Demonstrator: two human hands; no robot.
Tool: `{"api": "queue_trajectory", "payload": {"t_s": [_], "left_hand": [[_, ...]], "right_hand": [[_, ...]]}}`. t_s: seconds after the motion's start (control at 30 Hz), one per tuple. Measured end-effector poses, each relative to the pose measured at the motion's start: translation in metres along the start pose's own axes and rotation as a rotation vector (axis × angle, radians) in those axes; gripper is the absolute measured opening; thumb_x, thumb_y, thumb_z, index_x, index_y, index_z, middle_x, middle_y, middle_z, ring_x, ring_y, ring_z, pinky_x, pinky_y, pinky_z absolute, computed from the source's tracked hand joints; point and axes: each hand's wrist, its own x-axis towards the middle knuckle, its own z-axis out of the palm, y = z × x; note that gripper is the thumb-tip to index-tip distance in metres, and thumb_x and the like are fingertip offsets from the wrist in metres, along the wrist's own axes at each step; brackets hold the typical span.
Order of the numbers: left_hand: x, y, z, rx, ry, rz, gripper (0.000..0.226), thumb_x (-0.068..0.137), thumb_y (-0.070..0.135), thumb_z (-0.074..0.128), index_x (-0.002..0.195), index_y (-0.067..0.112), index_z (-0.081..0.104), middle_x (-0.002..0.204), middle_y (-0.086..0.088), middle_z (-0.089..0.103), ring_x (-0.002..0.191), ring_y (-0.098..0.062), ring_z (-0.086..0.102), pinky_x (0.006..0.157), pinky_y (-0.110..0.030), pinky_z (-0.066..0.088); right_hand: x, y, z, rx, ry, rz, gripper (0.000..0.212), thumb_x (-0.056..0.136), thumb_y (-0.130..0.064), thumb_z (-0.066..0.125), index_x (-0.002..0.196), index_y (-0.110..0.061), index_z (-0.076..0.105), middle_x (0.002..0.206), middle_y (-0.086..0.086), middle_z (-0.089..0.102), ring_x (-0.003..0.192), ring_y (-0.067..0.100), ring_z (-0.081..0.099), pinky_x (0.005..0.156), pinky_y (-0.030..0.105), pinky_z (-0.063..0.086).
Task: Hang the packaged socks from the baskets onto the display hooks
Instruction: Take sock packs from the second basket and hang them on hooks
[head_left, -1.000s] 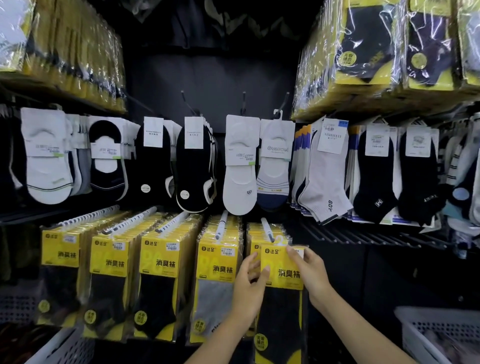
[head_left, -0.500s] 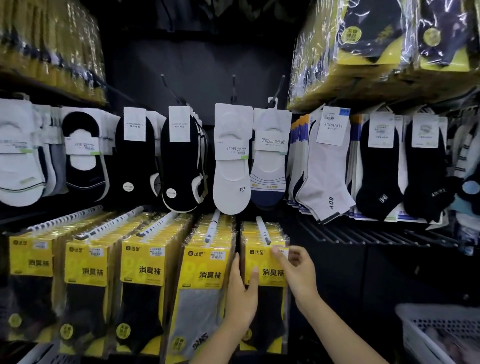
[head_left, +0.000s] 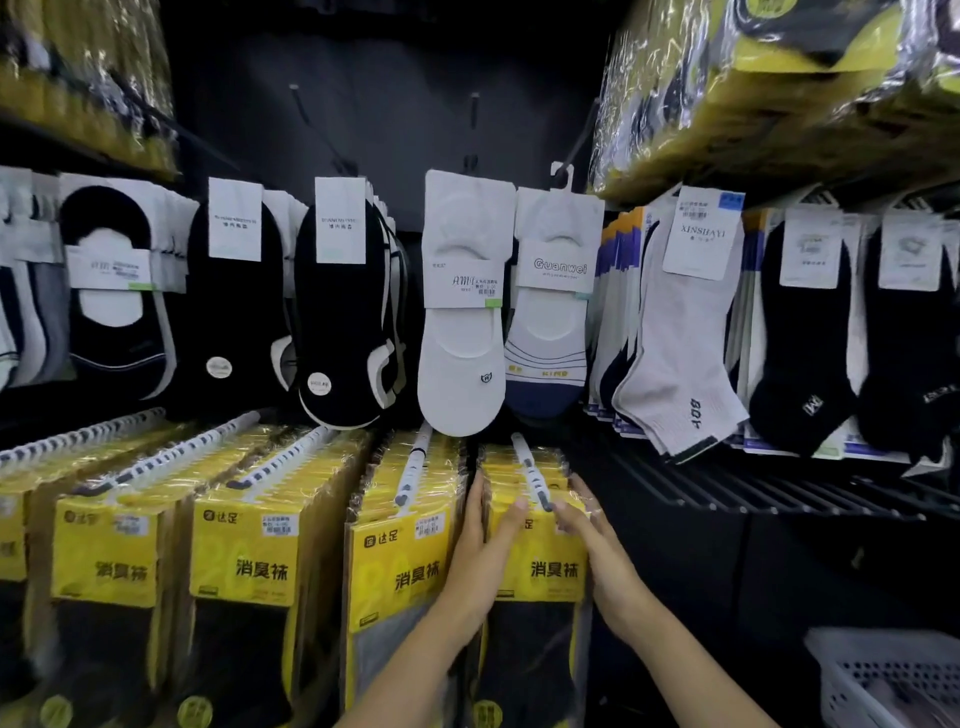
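Motion blur softens much of the view, and the small print on the labels cannot be read. The lower edge of the picture cuts off both forearms and the bottoms of the yellow packs. A white perforated basket (head_left: 883, 680) shows only as a corner at lower right, its contents too dim to make out. The hole in the front sock pack (head_left: 550, 569) is hidden, so it is unclear how far it sits on the white display hook (head_left: 530, 473).

That pack, yellow card over a black sock, hangs at the front of the rightmost row of yellow packs, just below centre. The left hand (head_left: 480, 561) lies flat on its left half, fingers straight and close together, pointing up, with the thumb at the gap beside the neighbouring pack (head_left: 400, 571). The right hand (head_left: 587, 530) reaches along the pack's upper right corner, fingers stretched out fairly straight, their blurred tips at the hook's front end.

The setting is a dark shop wall. Five rows of yellow packs fill long white hooks. Above them hang loose pairs, including a white no-show sock (head_left: 462, 338). A bare black wire rack (head_left: 753, 488) lies to the right, and wrapped bundles (head_left: 779, 78) sit on the top shelf.
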Motion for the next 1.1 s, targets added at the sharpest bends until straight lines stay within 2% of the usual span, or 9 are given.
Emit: {"api": "queue_trajectory", "payload": {"t_s": [0.1,0.23,0.4,0.47,0.63,0.73,0.83,1.0,1.1], "left_hand": [[0.002,0.003,0.000,-0.027,-0.015,-0.010,0.071,0.090,0.045,0.051,0.149,0.042,0.011,0.139,0.024,0.024,0.122,0.007,0.022,0.081,0.003,0.030],[-0.014,-0.004,0.001,0.011,0.008,0.075,0.073,0.080,0.061,0.050,0.139,0.060,0.007,0.147,0.033,0.009,0.134,0.009,0.009,0.106,-0.018,0.021],[-0.032,-0.008,0.005,0.066,0.004,0.121,0.061,0.080,0.067,0.044,0.120,0.079,0.000,0.135,0.047,-0.007,0.132,0.013,0.001,0.106,-0.023,0.013],[-0.034,-0.008,0.005,0.123,0.013,0.156,0.066,0.079,0.071,0.043,0.123,0.077,-0.005,0.135,0.050,-0.013,0.133,0.016,-0.006,0.109,-0.024,0.008],[-0.032,-0.013,0.006,0.104,0.031,0.178,0.069,0.075,0.078,0.045,0.132,0.071,0.006,0.152,0.035,0.003,0.142,0.007,0.003,0.118,-0.033,0.012],[-0.024,-0.007,0.006,0.044,0.025,0.140,0.067,0.079,0.064,0.048,0.136,0.060,0.013,0.151,0.031,0.013,0.142,0.004,0.011,0.116,-0.030,0.016],[-0.021,-0.007,0.006,0.053,0.020,0.115,0.072,0.078,0.065,0.046,0.138,0.059,0.008,0.154,0.028,0.006,0.143,0.002,0.006,0.118,-0.034,0.012],[-0.031,-0.013,0.004,0.115,-0.001,0.159,0.069,0.085,0.061,0.040,0.135,0.062,-0.007,0.155,0.026,-0.008,0.145,0.000,-0.004,0.121,-0.041,0.008],[-0.041,-0.008,0.003,0.098,-0.043,0.166,0.073,0.086,0.055,0.042,0.139,0.054,-0.008,0.157,0.021,-0.004,0.145,0.000,-0.001,0.121,-0.041,0.011]], "right_hand": [[0.003,0.000,0.000,-0.012,-0.026,0.019,0.094,0.060,-0.054,0.070,0.144,-0.043,0.030,0.133,-0.007,0.056,0.116,0.012,0.057,0.099,0.040,0.047],[-0.009,0.005,-0.001,-0.045,0.010,-0.072,0.091,0.065,-0.058,0.071,0.144,-0.044,0.029,0.145,-0.010,0.045,0.126,0.006,0.049,0.111,0.043,0.036],[-0.029,0.008,0.006,-0.065,-0.006,-0.181,0.072,0.079,-0.055,0.065,0.142,-0.043,0.033,0.146,-0.019,0.041,0.135,0.001,0.037,0.115,0.039,0.029],[-0.033,0.008,0.010,-0.073,0.010,-0.181,0.077,0.080,-0.052,0.061,0.147,-0.039,0.026,0.151,-0.015,0.035,0.139,0.005,0.032,0.116,0.041,0.027],[-0.035,0.015,0.013,-0.099,0.135,-0.214,0.058,0.079,-0.044,0.061,0.132,-0.046,0.039,0.131,-0.033,0.047,0.121,-0.018,0.041,0.092,0.008,0.038],[-0.027,0.010,0.012,-0.061,0.146,-0.194,0.060,0.085,-0.034,0.061,0.140,-0.030,0.038,0.143,-0.014,0.043,0.131,-0.002,0.040,0.108,0.024,0.036],[-0.026,0.005,0.013,-0.064,0.131,-0.188,0.066,0.084,-0.038,0.060,0.144,-0.029,0.034,0.146,-0.006,0.043,0.135,0.010,0.040,0.114,0.042,0.032],[-0.040,0.011,0.018,-0.162,0.133,-0.170,0.075,0.085,-0.041,0.058,0.149,-0.038,0.019,0.144,-0.017,0.043,0.128,-0.006,0.042,0.104,0.021,0.039],[-0.048,0.009,0.020,-0.199,0.163,-0.181,0.065,0.095,-0.030,0.052,0.150,-0.033,0.018,0.150,-0.014,0.036,0.135,0.000,0.036,0.110,0.026,0.035]]}}
